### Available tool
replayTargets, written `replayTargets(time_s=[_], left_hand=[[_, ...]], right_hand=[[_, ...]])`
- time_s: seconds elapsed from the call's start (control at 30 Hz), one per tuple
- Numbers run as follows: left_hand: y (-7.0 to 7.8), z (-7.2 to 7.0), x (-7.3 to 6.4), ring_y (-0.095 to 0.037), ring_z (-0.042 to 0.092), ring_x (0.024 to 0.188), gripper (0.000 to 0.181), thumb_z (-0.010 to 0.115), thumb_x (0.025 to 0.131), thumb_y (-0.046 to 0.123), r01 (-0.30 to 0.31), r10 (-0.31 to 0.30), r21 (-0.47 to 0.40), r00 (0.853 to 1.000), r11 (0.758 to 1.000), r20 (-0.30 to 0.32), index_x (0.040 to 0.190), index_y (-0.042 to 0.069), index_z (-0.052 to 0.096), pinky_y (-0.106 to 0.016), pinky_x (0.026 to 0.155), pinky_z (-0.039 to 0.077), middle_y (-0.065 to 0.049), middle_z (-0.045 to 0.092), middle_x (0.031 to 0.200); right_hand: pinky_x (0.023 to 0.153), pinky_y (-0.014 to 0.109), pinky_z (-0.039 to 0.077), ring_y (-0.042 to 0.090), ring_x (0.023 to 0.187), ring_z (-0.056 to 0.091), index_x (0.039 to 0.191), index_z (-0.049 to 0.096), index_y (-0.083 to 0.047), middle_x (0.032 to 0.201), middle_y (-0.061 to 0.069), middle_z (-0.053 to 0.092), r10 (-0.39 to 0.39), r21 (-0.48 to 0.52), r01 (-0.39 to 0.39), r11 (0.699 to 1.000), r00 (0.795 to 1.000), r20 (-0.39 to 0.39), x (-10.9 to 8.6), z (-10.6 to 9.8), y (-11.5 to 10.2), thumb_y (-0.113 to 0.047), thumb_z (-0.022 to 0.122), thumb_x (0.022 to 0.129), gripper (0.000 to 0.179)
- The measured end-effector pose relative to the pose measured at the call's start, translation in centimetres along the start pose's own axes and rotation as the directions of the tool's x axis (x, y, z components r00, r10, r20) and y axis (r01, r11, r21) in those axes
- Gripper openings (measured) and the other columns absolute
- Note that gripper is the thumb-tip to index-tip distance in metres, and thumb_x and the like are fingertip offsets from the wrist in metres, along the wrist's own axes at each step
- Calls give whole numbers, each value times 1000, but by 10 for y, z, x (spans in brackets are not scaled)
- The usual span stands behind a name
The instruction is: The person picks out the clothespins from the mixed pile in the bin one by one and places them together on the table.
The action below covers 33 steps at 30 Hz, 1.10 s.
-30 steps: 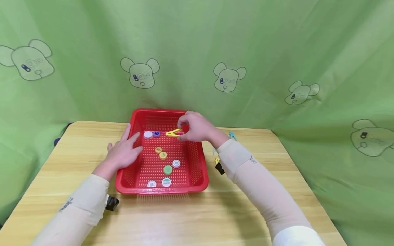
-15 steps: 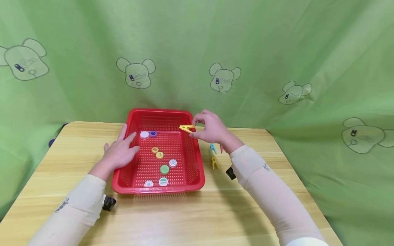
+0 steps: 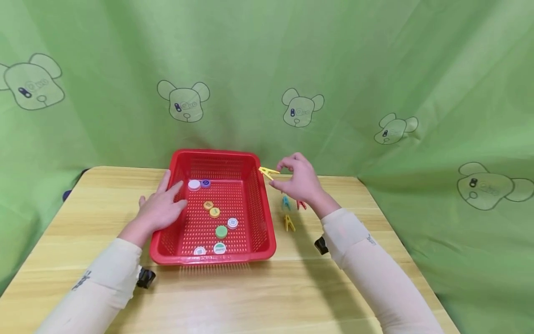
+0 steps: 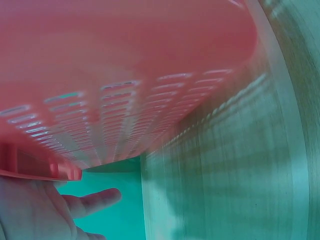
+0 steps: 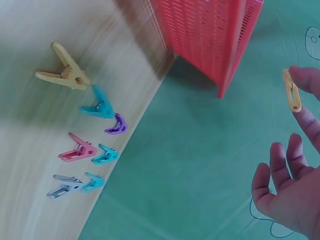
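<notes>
In the head view my right hand (image 3: 301,180) pinches a yellow clothespin (image 3: 268,172) between thumb and fingertip, beside the far right rim of the red plastic basket (image 3: 263,254). The right wrist view shows this clothespin (image 5: 292,91) held above table height, the other fingers loosely bent. My left hand (image 3: 160,208) rests over the basket's left rim with its fingers spread and fairly straight, some of them reaching inside. Several round caps lie on the basket floor, among them a green cap (image 3: 221,231), a purple cap (image 3: 206,183) and a white cap (image 3: 194,185).
Right of the basket, several clothespins lie on the wooden table (image 3: 233,301): a large yellow one (image 5: 67,71), a blue one (image 5: 100,105), a purple one (image 5: 117,125), a pink one (image 5: 79,148) and others. A green curtain (image 3: 250,55) hangs behind.
My right hand has moved right with the yellow clothespin, from over the basket's inside to its right rim. The left hand stays on the left rim. Clothespins on the table came into sight.
</notes>
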State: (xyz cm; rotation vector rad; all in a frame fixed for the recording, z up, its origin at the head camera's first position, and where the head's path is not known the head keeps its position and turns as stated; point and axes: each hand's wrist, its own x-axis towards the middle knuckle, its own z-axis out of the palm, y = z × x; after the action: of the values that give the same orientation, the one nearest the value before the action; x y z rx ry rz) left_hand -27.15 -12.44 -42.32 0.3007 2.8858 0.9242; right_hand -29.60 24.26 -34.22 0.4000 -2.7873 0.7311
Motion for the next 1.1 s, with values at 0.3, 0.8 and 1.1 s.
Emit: replayTargets(time_s=[0.3, 0.8, 1.1], left_hand=[[0, 0, 1, -60, 31, 133, 66, 45, 102, 34, 0, 0, 4, 1000, 1000, 5, 159, 7, 24, -81, 101, -2, -7, -20, 164], [-1, 1, -1, -59, 30, 135, 67, 44, 103, 36, 2, -3, 3, 1000, 1000, 14, 159, 7, 23, -81, 101, -2, -6, -23, 163], [-1, 1, 0, -59, 28, 135, 67, 45, 103, 35, 0, 0, -6, 1000, 1000, 10, 159, 8, 23, -80, 101, -3, -8, -21, 164]], right_hand=[[83, 44, 44, 30, 102, 49, 99, 68, -12, 110, 10, 50, 88, 35, -84, 996, 991, -104, -16, 0, 17, -33, 86, 76, 36], [80, 41, 41, 34, 102, 49, 96, 67, -9, 106, 9, 47, 265, 124, -243, 962, 940, -214, -49, 22, 56, -31, 85, 75, 36], [80, 40, 40, 32, 96, 50, 93, 67, -9, 105, 11, 50, 332, 150, -301, 942, 906, -261, -70, 30, 75, -29, 88, 75, 34]])
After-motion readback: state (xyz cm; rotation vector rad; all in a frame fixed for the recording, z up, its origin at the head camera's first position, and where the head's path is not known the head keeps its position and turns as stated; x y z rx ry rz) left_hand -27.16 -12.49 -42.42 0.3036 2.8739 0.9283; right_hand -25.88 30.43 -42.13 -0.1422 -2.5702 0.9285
